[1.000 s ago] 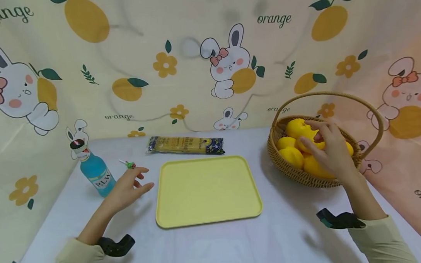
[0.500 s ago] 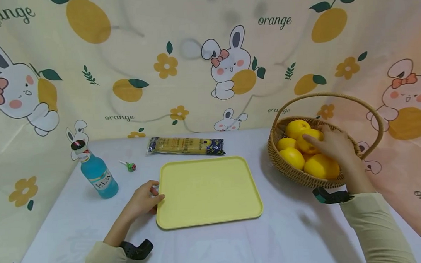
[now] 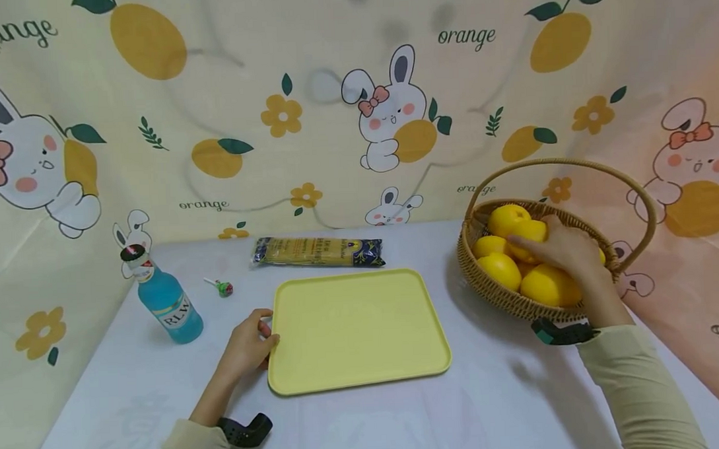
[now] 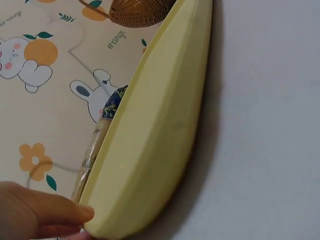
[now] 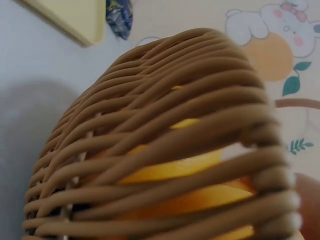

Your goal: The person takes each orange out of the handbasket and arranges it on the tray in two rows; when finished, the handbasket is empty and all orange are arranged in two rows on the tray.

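My left hand (image 3: 247,342) pinches the left rim of a pale yellow rectangular tray (image 3: 357,330); its thumb lies on the rim in the left wrist view. Over on the right, a wicker basket (image 3: 487,293) with a tall handle holds several yellow lemons (image 3: 499,270). My right hand (image 3: 571,247) reaches into it from the right and grips an upper lemon (image 3: 528,236), thumb on the near side. Some of its fingers are hidden behind that lemon. In the right wrist view the basket's woven wall (image 5: 165,125) hides most of the hand and fruit.
A blue bottle (image 3: 171,304) stands at the left, with a small wrapped lollipop (image 3: 223,288) lying beside it. Behind the tray lies a long noodle-like packet (image 3: 319,251). A patterned cloth (image 3: 332,120) hangs along the table's back.
My left hand has come from beside the bottle to the tray's left rim and pinches it. My right hand has sunk into the basket and taken hold of a lemon.
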Motion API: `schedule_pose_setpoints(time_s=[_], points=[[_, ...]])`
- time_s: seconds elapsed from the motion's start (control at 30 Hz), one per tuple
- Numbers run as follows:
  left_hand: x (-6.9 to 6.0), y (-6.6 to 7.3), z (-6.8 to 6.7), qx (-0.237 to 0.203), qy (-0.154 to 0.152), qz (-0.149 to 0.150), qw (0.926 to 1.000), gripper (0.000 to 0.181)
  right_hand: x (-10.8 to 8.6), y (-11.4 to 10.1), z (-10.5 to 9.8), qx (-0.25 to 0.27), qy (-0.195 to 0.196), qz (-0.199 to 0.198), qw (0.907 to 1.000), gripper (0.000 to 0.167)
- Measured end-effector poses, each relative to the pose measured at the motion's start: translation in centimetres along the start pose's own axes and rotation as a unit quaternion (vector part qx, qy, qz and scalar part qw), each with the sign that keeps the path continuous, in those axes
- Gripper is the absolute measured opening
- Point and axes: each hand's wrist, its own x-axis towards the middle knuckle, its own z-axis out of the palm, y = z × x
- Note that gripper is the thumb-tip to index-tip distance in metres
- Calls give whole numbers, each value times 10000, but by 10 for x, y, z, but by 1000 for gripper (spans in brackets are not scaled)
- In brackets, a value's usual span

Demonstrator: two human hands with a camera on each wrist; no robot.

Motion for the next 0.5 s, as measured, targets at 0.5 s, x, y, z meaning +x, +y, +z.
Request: schedule_pose_setpoints(time_s=[0.5], points=[[-1, -12, 2, -306, 40, 61, 9995, 50, -34, -43, -13, 2047, 976, -764, 9710, 88]])
